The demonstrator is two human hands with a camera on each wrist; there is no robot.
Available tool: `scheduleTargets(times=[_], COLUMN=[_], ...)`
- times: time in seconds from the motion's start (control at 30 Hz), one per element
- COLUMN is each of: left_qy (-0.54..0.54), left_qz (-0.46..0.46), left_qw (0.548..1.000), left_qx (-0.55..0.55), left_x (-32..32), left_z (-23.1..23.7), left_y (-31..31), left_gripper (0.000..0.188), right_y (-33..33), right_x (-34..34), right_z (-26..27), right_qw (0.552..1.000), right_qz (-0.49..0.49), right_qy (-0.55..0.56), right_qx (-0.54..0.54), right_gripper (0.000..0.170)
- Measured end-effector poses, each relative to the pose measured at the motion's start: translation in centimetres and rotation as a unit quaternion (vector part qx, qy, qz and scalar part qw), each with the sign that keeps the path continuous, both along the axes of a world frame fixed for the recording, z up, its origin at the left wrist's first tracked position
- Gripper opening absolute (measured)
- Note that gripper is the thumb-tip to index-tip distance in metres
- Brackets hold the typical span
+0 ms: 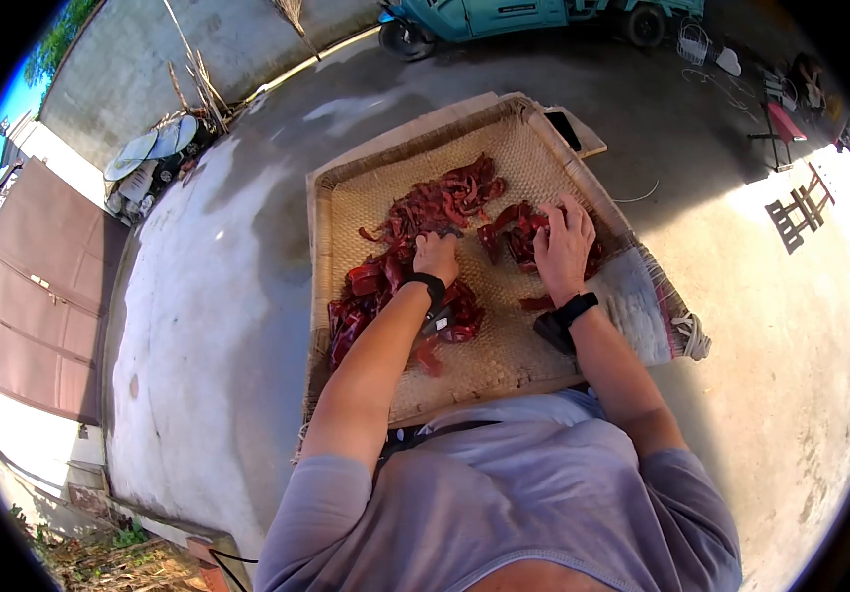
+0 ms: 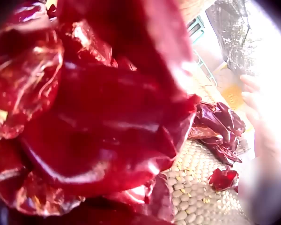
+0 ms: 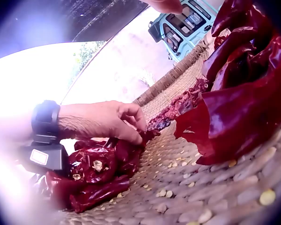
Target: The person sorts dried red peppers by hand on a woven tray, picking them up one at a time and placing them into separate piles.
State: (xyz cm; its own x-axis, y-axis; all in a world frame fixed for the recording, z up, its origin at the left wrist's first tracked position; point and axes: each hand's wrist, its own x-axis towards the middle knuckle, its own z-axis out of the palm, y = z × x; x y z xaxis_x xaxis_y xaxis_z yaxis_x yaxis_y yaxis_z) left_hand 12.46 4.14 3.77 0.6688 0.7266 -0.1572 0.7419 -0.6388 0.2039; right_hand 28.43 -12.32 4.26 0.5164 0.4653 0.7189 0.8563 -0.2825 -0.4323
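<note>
And now your left hand (image 1: 437,259) pinches red peppers (image 1: 440,202) near the frame's centre, your right hand (image 1: 565,245) arching loosely over the cluster (image 1: 518,239) right of it, the woven tray (image 1: 375,189) probably rimmed to keep pieces corralled.

The peppers (image 2: 103,126) look glossy, the tray (image 1: 346,212) rough-woven.

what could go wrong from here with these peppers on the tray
Loose seeds on the woven tray could scatter if it gets bumped. The camera strapped behind the left hand sits right by the glossy peppers and might drag some along. The shrivelled red pieces lie close to those, so the two heaps could get mixed.
</note>
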Motion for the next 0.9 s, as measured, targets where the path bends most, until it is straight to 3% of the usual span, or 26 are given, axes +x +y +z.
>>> scheduleTargets(times=[0.13,0.2,0.3,0.43,0.47,0.53,0.67,0.77,0.87,0.9], left_qy=[-0.022,-0.065,-0.183,-0.32,-0.343,-0.385,-0.323,-0.38,-0.403,-0.4], left_qz=[-0.035,-0.015,-0.004,0.005,-0.004,-0.029,0.008,0.036,0.039,0.035], left_qw=[0.999,0.996,0.979,0.935,0.921,0.886,0.872,0.834,0.806,0.801], left_qx=[-0.031,-0.057,-0.09,-0.152,-0.184,-0.256,-0.369,-0.398,-0.431,-0.444], left_x=[-1.4,-2.2,-3.7,-4.7,-4.8,-4.9,-4.8,-4.7,-4.8,-4.9], left_z=[0.8,2.3,2.3,4.2,4.3,4.1,5.4,3.3,2.4,2.5], left_y=[-0.2,-0.9,-0.4,-1.8,-2.0,-2.6,-4.3,-4.2,-4.5,-4.7], left_gripper=[0.024,0.025,0.023,0.016,0.016,0.013,0.012,0.013,0.016,0.016], right_y=[0.2,0.3,0.2,-0.6,-0.4,-0.4,-0.1,0.1,0.2,0.2], right_x=[0.4,0.1,-0.4,-2.1,-2.1,-2.7,-2.4,-1.7,-1.9,-2.0], right_z=[-0.4,0.0,0.5,2.3,1.8,2.2,1.3,-0.1,0.4,0.4], right_qw=[0.997,0.995,0.979,0.911,0.894,0.873,0.844,0.799,0.716,0.719], right_qz=[0.078,0.096,0.195,0.295,0.325,0.346,0.422,0.491,0.476,0.465], right_qy=[0.009,-0.005,0.057,0.235,0.25,0.285,0.272,0.312,0.493,0.499], right_qx=[0.011,0.017,-0.022,-0.165,-0.182,-0.192,-0.188,-0.154,-0.131,-0.131], right_gripper=[0.036,0.035,0.033,0.037,0.045,0.049,0.056,0.05,0.044,0.04])
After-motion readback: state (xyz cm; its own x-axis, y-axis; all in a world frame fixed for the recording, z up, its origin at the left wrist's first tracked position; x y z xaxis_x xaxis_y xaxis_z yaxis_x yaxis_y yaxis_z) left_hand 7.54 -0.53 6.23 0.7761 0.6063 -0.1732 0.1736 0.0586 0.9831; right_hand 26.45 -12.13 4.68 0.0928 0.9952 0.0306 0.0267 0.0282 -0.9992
